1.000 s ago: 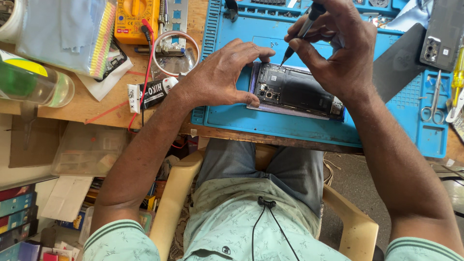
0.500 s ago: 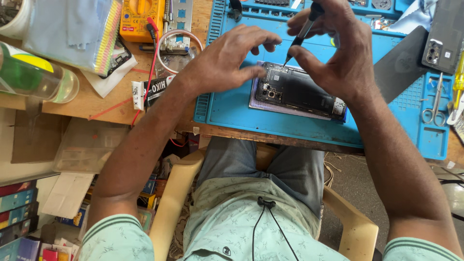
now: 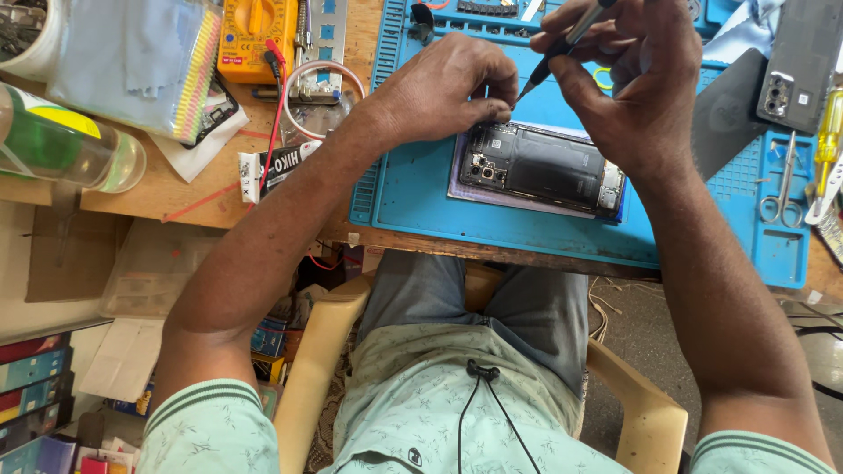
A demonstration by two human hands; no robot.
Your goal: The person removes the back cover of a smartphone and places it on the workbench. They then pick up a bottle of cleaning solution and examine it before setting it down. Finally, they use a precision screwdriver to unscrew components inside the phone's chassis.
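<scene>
Phone point(image 3: 537, 168) with its back cover off lies flat on a blue repair mat point(image 3: 413, 197), long side running left to right, its dark inner boards and camera cluster facing up. The mat covers the right part of the wooden bench point(image 3: 176, 193). The left hand point(image 3: 439, 88) rests over the phone's upper left corner, its fingers curled and pinched together right at the edge of the frame; whether they grip some tiny part there is too small to tell. The right hand point(image 3: 637, 75) is closed around a slim dark screwdriver point(image 3: 562, 48), held tilted, with its tip pointing down to the left and meeting the left fingertips just above the phone's top edge. To the right of the phone a dark flat cover point(image 3: 727, 110) lies on the mat, and beyond it a second phone body point(image 3: 801, 66) with camera lenses shows. Small scissors point(image 3: 777, 189) sit in a tray at the mat's right side, near a yellow-handled tool point(image 3: 827, 140). On the bare wood to the left lie a yellow multimeter point(image 3: 255, 35) with a red lead, a tape ring point(image 3: 320, 98), a green and yellow bottle point(image 3: 61, 140) on its side, and a blue cloth point(image 3: 132, 57).
</scene>
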